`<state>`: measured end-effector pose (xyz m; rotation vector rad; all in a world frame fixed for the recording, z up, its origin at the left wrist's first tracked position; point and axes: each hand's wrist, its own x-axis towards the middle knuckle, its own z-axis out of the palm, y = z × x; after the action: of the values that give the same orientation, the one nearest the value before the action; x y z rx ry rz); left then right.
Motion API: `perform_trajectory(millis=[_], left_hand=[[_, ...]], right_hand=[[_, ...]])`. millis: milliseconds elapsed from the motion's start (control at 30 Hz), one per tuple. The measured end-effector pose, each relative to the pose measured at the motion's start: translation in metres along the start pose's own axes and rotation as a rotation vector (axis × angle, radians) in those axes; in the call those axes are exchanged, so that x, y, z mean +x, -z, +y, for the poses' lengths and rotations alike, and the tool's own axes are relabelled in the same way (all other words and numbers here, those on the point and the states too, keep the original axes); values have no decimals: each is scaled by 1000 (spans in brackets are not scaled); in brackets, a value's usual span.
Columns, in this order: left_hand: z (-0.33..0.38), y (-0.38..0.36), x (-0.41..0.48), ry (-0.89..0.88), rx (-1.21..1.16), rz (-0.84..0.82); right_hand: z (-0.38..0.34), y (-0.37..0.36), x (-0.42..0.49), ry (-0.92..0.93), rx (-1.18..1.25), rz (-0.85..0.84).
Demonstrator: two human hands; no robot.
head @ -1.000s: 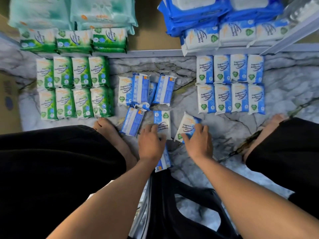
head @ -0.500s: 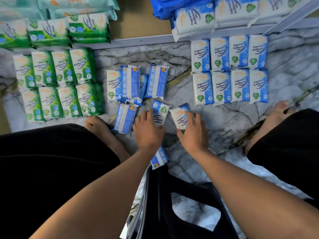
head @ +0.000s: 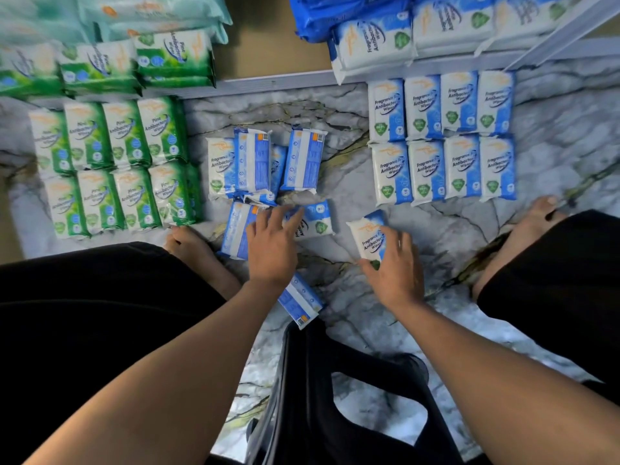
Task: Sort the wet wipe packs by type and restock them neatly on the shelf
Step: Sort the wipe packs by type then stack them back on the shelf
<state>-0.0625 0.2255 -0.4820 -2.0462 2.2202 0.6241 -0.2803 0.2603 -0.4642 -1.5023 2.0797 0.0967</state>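
Observation:
Several loose blue Fragrance Free wipe packs lie in a heap on the marble floor at the centre. My left hand rests with straight fingers on one of them, a face-up blue pack. My right hand grips another blue pack, tilted, just right of the heap. One more blue pack lies face down under my left wrist. Sorted blue packs form two rows at the right. Green Pine packs form two rows at the left.
The shelf edge runs across the top, with larger green packs at the left and larger blue packs at the right. My bare feet flank the heap. A black stool stands below my arms.
My right hand has carried its blue pack to the right, away from the heap. My left hand has slid forward onto the face-up pack.

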Motion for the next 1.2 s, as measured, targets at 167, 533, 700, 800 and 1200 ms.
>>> perform_trajectory(millis=[167, 533, 700, 800, 1200], left_hand=[[-6, -2, 5, -206, 12, -13], [-1, -13, 6, 41, -271, 22], [7, -11, 3, -89, -342, 5], [19, -6, -3, 66, -299, 14], [53, 5, 3, 56, -273, -150]], right_hand=[[1, 2, 1, -13, 22, -9], [-6, 1, 5, -12, 31, -4], [-7, 0, 4, 0, 32, 12], [-8, -2, 4, -2, 33, 15], [10, 20, -5, 47, 195, 54]])
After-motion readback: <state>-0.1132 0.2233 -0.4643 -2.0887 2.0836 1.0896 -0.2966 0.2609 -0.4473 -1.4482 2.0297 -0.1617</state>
